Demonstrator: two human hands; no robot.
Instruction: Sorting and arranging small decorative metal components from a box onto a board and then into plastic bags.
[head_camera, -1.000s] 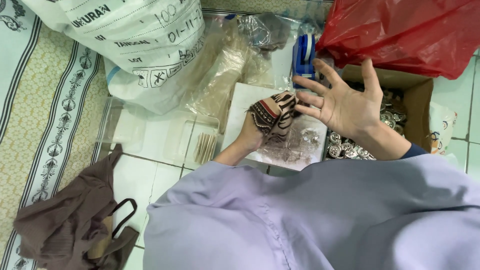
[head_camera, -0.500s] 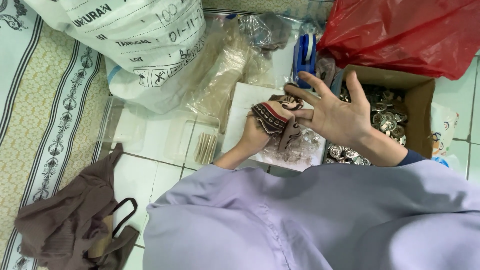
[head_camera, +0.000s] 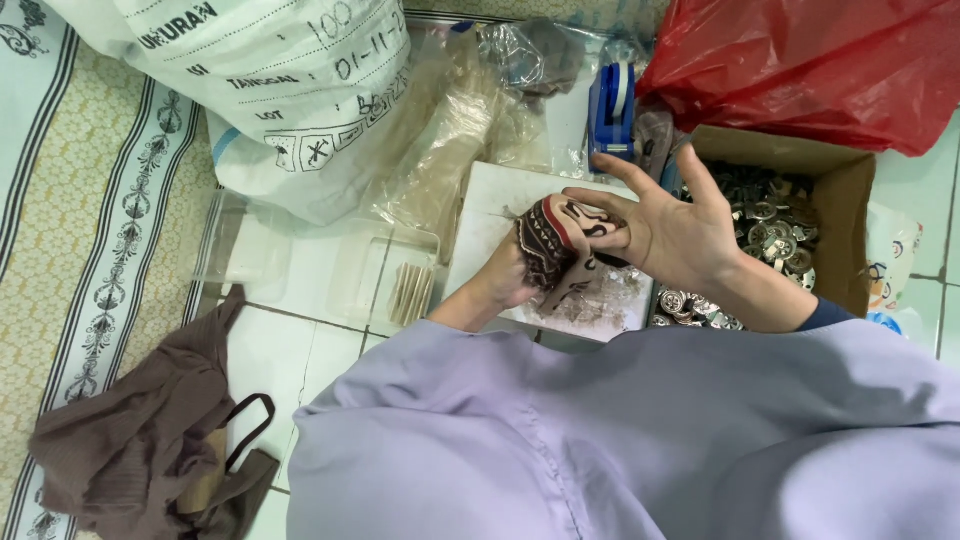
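Note:
A small piece of brown, black and cream patterned cloth (head_camera: 556, 243) is bunched over my left hand (head_camera: 508, 283), which grips it from below above a white board (head_camera: 488, 215). My right hand (head_camera: 672, 232) presses against the cloth from the right, thumb and forefinger pinching its top edge, the other fingers spread upward. Just to the right stands an open cardboard box (head_camera: 845, 205) filled with several round metal button pieces (head_camera: 770, 232). My lilac sleeves cover the lower part of the view.
A large white printed sack (head_camera: 270, 90) lies at the top left, crumpled clear plastic bags (head_camera: 450, 140) beside it. A blue tape dispenser (head_camera: 612, 105) and a red plastic bag (head_camera: 810, 60) sit at the top right. A brown cloth bag (head_camera: 140, 440) lies bottom left on the tiled floor.
My right hand has come down from an open, spread pose onto the cloth and now pinches it. The cloth has been pulled tighter over my left hand.

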